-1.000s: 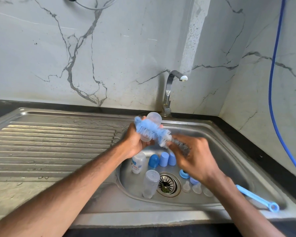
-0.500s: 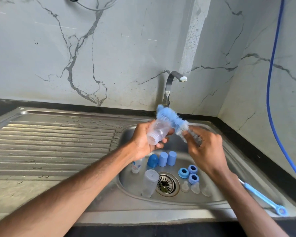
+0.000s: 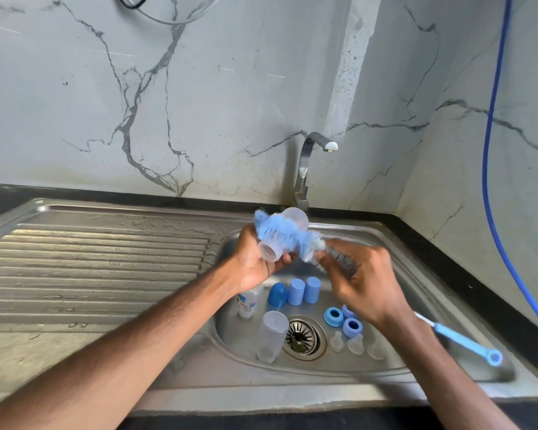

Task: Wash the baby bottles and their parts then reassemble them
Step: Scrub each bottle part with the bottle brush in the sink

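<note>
While left hand [image 3: 251,263] grips the bottle [image 3: 271,251], right hand [image 3: 364,287] grips the brush [image 3: 280,232] handle. Bristles now lie across the bottle (were behind it).

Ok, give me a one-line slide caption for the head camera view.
Left hand holds a clear bottle over the sink; right hand holds a blue brush across its outside.

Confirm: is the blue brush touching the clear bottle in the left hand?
Touching. The head view shows the blue brush lying with its bristles across the side of the clear bottle that the left hand grips.
</note>
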The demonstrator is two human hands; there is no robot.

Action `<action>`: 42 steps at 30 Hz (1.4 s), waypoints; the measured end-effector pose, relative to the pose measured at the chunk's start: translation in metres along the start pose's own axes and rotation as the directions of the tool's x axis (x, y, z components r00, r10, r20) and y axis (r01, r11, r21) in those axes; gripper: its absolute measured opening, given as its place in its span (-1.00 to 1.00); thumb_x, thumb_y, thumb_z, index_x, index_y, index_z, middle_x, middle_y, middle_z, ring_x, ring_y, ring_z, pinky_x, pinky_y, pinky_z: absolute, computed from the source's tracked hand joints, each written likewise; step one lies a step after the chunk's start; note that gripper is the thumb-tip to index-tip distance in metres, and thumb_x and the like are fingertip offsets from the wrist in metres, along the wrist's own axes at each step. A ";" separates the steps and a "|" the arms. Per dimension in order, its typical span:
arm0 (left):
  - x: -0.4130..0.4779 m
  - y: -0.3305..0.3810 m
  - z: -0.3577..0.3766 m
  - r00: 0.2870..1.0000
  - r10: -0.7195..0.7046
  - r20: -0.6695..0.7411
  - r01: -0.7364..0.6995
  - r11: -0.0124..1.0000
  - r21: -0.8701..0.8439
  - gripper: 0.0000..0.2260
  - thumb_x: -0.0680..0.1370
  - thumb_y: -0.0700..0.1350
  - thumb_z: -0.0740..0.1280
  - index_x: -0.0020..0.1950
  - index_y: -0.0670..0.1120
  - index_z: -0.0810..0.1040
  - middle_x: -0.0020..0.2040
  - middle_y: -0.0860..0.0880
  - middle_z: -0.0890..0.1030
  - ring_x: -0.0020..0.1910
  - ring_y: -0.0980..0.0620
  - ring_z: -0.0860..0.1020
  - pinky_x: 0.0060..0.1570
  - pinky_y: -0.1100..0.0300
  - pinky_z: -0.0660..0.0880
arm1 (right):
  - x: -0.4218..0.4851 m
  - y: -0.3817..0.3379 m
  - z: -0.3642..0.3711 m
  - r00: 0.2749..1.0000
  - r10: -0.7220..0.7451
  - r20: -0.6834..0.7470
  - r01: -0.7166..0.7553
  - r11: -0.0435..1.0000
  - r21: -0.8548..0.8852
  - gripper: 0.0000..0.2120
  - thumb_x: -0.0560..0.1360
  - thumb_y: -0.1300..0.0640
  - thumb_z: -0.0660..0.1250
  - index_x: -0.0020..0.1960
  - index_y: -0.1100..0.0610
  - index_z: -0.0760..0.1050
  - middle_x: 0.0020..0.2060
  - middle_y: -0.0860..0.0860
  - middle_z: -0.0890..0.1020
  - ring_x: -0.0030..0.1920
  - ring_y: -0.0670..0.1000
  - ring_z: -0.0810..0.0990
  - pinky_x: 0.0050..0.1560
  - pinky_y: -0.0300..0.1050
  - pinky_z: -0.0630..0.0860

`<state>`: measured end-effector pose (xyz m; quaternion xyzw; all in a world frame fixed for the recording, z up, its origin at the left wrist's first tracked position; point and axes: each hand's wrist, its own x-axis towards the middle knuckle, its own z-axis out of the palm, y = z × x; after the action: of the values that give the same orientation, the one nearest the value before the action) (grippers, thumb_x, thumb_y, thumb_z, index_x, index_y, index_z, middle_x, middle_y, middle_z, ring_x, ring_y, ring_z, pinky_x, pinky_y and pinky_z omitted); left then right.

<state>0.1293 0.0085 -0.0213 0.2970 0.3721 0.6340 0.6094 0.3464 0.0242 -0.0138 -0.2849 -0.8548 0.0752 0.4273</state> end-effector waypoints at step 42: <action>-0.009 0.001 0.014 0.995 -0.095 0.040 0.099 0.988 -0.120 -0.51 0.61 0.23 0.18 0.14 -0.18 0.59 -0.09 -0.16 0.65 -0.26 -0.07 0.63 -0.37 0.15 0.58 | -0.006 -0.015 0.010 0.996 -0.079 0.036 0.079 0.997 -0.001 -0.83 0.66 -0.09 0.32 0.14 -0.09 0.65 -0.21 -0.08 0.70 -0.30 0.02 0.65 -0.28 0.06 0.59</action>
<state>0.1410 0.0011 -0.0120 0.2514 0.3364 0.6199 0.6628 0.3353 0.0095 -0.0185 -0.2502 -0.8730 0.0622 0.4141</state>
